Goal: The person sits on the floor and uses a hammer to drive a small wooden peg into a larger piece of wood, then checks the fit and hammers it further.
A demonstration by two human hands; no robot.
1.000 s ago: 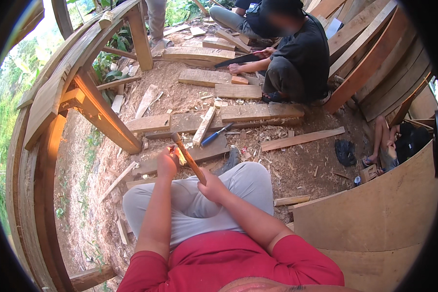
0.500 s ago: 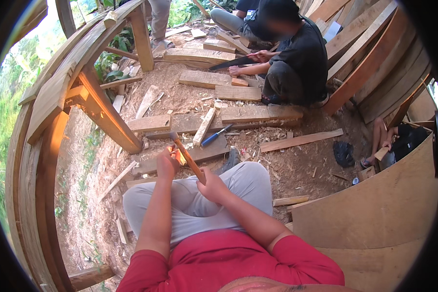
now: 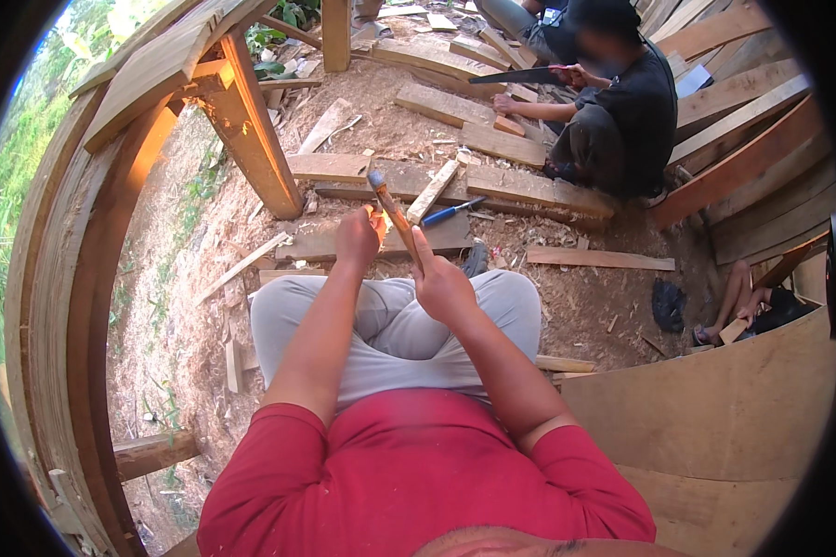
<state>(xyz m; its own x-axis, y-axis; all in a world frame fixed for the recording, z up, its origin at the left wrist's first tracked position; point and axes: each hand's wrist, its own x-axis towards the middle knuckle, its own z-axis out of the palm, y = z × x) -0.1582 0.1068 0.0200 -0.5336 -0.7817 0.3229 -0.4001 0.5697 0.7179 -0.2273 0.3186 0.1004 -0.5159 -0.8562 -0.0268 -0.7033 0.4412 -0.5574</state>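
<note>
My right hand (image 3: pixel 444 290) is closed round a brown wooden rod (image 3: pixel 401 223) with a dark, blunt end. The rod slants up and to the left above my crossed legs. Just left of it, my left hand (image 3: pixel 356 239) is closed, its fingers partly turned away. A small, bright orange piece (image 3: pixel 378 223) shows at its fingertips, too small to name. Beyond my hands, a blue-handled tool (image 3: pixel 448 213) lies on the boards beside a short pale wood strip (image 3: pixel 433 191).
A curved timber frame (image 3: pixel 56 306) rises on my left, with an upright post (image 3: pixel 251 139). Planks (image 3: pixel 511 186) lie over shavings ahead. A person (image 3: pixel 613 102) squats there with a handsaw (image 3: pixel 520 76). Another person (image 3: pixel 743 302) sits at right behind a large panel (image 3: pixel 706 399).
My view has shifted, so the scene sits further right and higher. Both hands have moved up and away from my lap, with the rod still in my right hand.
</note>
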